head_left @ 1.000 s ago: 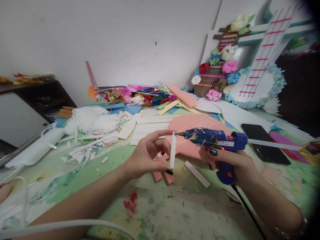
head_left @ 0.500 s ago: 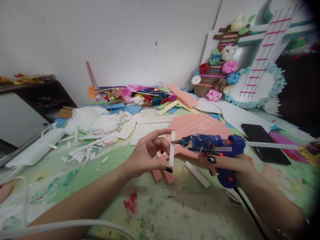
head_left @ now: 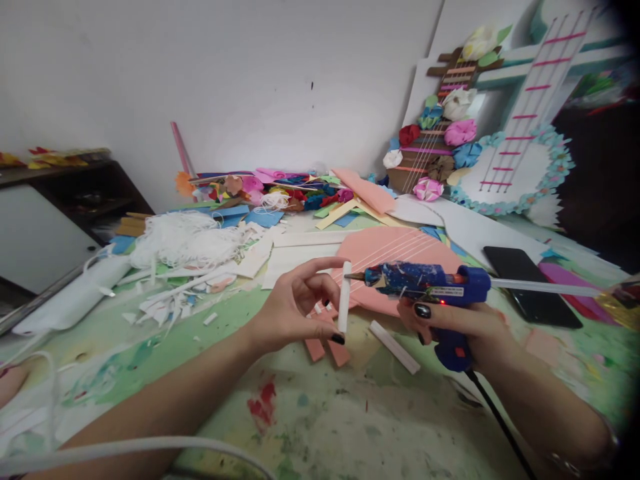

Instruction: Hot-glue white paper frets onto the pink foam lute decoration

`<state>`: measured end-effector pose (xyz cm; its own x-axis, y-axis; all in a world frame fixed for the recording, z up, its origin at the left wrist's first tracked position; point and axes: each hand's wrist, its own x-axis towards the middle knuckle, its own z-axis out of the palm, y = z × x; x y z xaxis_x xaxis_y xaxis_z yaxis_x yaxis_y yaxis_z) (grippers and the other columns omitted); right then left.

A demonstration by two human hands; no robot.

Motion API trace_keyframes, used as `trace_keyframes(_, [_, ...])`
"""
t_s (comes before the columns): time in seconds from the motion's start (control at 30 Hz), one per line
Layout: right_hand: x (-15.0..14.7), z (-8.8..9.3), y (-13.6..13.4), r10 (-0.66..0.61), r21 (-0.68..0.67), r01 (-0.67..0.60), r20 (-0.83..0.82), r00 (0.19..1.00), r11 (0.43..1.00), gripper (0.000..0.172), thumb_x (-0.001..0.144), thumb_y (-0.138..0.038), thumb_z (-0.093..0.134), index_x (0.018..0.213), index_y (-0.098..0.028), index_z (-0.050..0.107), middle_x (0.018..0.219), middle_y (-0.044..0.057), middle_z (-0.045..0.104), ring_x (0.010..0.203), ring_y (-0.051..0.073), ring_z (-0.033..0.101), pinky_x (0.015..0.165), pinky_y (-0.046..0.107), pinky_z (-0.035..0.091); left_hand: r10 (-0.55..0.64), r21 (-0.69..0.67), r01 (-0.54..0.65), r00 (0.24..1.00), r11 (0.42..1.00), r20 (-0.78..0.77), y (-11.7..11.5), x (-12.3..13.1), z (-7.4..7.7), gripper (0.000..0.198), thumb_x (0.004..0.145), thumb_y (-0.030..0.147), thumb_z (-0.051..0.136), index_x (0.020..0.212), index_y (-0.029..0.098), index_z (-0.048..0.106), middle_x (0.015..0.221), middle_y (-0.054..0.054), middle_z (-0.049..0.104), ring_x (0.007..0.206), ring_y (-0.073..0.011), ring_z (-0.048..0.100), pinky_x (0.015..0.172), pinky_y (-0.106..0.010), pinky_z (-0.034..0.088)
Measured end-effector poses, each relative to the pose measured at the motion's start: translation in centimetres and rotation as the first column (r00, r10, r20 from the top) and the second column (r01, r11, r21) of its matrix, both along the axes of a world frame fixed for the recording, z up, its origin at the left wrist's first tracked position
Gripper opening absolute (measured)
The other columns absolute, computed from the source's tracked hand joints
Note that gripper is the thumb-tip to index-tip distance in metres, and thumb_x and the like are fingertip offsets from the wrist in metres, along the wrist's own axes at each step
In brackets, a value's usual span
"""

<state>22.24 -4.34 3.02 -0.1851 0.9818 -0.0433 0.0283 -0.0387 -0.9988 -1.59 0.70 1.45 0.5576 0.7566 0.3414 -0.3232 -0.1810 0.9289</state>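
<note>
Between thumb and forefinger, my left hand point(head_left: 295, 303) pinches a small white strip point(head_left: 344, 300) by its two ends, holding it nearly upright. My right hand point(head_left: 465, 333) grips a blue hot glue gun point(head_left: 430, 283) whose red light is lit and whose nozzle meets the strip near its upper end. A clear glue stick point(head_left: 545, 287) juts from the gun's back. Behind the hands lies a salmon paper guitar body point(head_left: 400, 247) with white strings. Beneath the strip are salmon pieces point(head_left: 339, 352), and a second white strip point(head_left: 395, 347) rests on the table.
A black phone point(head_left: 530, 287) lies at the right. White string point(head_left: 185, 237) and paper scraps point(head_left: 170, 297) are heaped at the left. Decorated paper guitars point(head_left: 510, 163) lean at the back right. A white cable point(head_left: 150, 445) crosses the front left; the gun's black cord point(head_left: 500, 420) runs down.
The glue gun's nozzle has moved up along the white strip, from a little below its upper end to closer to it. My left hand has stayed in place.
</note>
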Motion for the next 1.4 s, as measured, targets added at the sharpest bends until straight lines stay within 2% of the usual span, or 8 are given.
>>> trace_keyframes(0.1, [0.1, -0.2, -0.1, 0.023, -0.033, -0.023, -0.001, 1.0, 0.999, 0.034, 0.061, -0.047, 0.071, 0.051, -0.016, 0.059, 0.051, 0.002, 0.051, 0.054, 0.014, 0.045, 0.052, 0.028, 0.032, 0.0, -0.013, 0.0, 1.0, 1.0, 0.029, 0.2, -0.1, -0.1, 0.076, 0.051, 0.01, 0.084, 0.12, 0.016, 0.054, 0.072, 0.0, 0.06, 0.068, -0.012, 0.055, 0.062, -0.022, 0.043])
trace_keyframes(0.3, [-0.5, 0.5, -0.5, 0.01, -0.057, -0.012, -0.046, 0.999, 0.998, 0.03, 0.057, -0.043, 0.076, 0.068, -0.017, 0.066, 0.045, -0.001, 0.05, 0.049, 0.014, 0.045, 0.05, 0.027, 0.035, 0.015, -0.046, -0.013, 0.999, 0.999, 0.05, 0.5, -0.2, -0.5, 0.077, 0.051, 0.009, 0.084, 0.121, 0.016, 0.053, 0.074, -0.001, 0.061, 0.066, -0.0119, 0.055, 0.061, -0.022, 0.045])
trace_keyframes(0.47, [-0.6, 0.7, -0.7, 0.037, -0.061, -0.039, -0.028, 0.999, 0.997, 0.03, 0.056, -0.044, 0.076, 0.06, -0.018, 0.064, 0.047, 0.0, 0.051, 0.05, 0.013, 0.045, 0.047, 0.026, 0.034, 0.025, -0.019, -0.023, 0.996, 1.0, 0.089, 0.6, -0.2, -0.5, 0.075, 0.05, 0.012, 0.085, 0.119, 0.015, 0.056, 0.073, -0.001, 0.061, 0.07, -0.0124, 0.056, 0.066, -0.022, 0.045])
trace_keyframes(0.7, [-1.0, 1.7, -1.1, 0.02, -0.098, -0.02, 0.004, 1.0, 0.995, 0.029, 0.051, -0.042, 0.077, 0.051, -0.019, 0.061, 0.049, 0.0, 0.053, 0.049, 0.013, 0.045, 0.047, 0.026, 0.034, 0.038, -0.03, -0.035, 0.995, 0.999, 0.095, 0.6, -0.2, -0.2, 0.075, 0.049, 0.01, 0.085, 0.118, 0.014, 0.056, 0.072, -0.001, 0.063, 0.068, -0.0127, 0.057, 0.063, -0.023, 0.046])
trace_keyframes(1.23, [-0.9, 1.9, -1.5, -0.011, -0.157, 0.013, 0.011, 1.0, 0.987, 0.024, 0.048, -0.038, 0.077, 0.054, -0.018, 0.065, 0.045, -0.001, 0.052, 0.048, 0.012, 0.047, 0.048, 0.024, 0.034, 0.064, -0.056, -0.057, 0.99, 0.997, 0.126, 0.7, -0.3, -0.3, 0.076, 0.049, 0.009, 0.086, 0.119, 0.015, 0.055, 0.071, 0.0, 0.062, 0.068, -0.0126, 0.058, 0.066, -0.023, 0.045])
trace_keyframes(1.4, [-0.8, 1.7, -1.5, 0.014, -0.157, -0.013, 0.004, 1.0, 0.987, 0.024, 0.049, -0.037, 0.076, 0.058, -0.017, 0.067, 0.048, -0.001, 0.053, 0.047, 0.011, 0.046, 0.047, 0.023, 0.035, 0.073, -0.061, -0.066, 0.989, 0.996, 0.129, 0.8, -0.3, -0.2, 0.076, 0.048, 0.006, 0.085, 0.118, 0.014, 0.056, 0.07, 0.001, 0.062, 0.066, -0.0112, 0.057, 0.063, -0.021, 0.044])
